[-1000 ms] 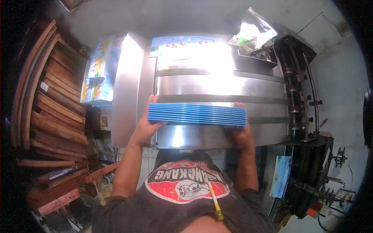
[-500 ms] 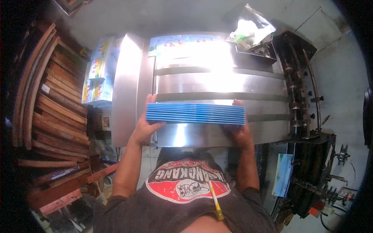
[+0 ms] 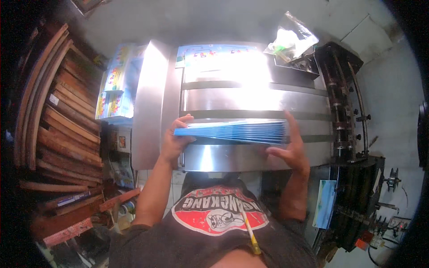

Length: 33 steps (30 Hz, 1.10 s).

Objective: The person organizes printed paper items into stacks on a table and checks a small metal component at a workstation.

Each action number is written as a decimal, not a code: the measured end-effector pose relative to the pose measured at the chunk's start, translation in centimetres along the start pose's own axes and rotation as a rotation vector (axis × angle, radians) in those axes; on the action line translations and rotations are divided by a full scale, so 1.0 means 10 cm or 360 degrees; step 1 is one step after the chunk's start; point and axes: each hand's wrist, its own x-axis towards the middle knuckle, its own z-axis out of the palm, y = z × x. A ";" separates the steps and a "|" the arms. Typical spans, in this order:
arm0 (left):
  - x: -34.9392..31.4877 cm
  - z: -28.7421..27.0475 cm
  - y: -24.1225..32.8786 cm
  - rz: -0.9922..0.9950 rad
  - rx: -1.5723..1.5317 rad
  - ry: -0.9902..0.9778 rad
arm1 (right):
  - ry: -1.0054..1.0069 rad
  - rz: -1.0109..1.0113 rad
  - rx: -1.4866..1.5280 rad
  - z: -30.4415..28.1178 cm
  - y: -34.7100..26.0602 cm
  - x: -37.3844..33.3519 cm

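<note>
A stack of thin blue-edged sheets or folded cards (image 3: 230, 132) is held level above a shiny metal worktop (image 3: 246, 157). Its left end is squeezed together in my left hand (image 3: 175, 139), fingers at the far side and thumb at the near side. Toward the right the layers fan apart, and that end is a little blurred. Around the fanned end my right hand (image 3: 295, 149) is spread open, thumb on the near side and fingers on the far side, not closed on the layers.
Printed light-blue sheets (image 3: 219, 51) lie at the worktop's far edge, beside a dark tray (image 3: 297, 67) with a clear plastic bag (image 3: 292, 42). More printed stacks (image 3: 117, 85) stand left. Wooden slats (image 3: 71, 120) fill the far left; black machinery (image 3: 342, 107) stands right.
The stack went from evenly squared to pinched at the left and fanned at the right. My right hand has loosened from its end and opened.
</note>
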 end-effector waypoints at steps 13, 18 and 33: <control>0.21 -0.06 0.51 -0.0190 0.0565 -0.0077 | -0.0135 -0.0346 -0.1304 0.63 -0.26 0.34; 0.19 0.00 0.76 0.0345 0.1325 -0.0317 | -0.0107 -0.0222 -0.1444 0.72 -0.53 0.04; -0.88 0.65 0.88 0.1079 0.2237 -0.1070 | -0.0032 0.0015 -0.1375 0.93 -0.62 -1.52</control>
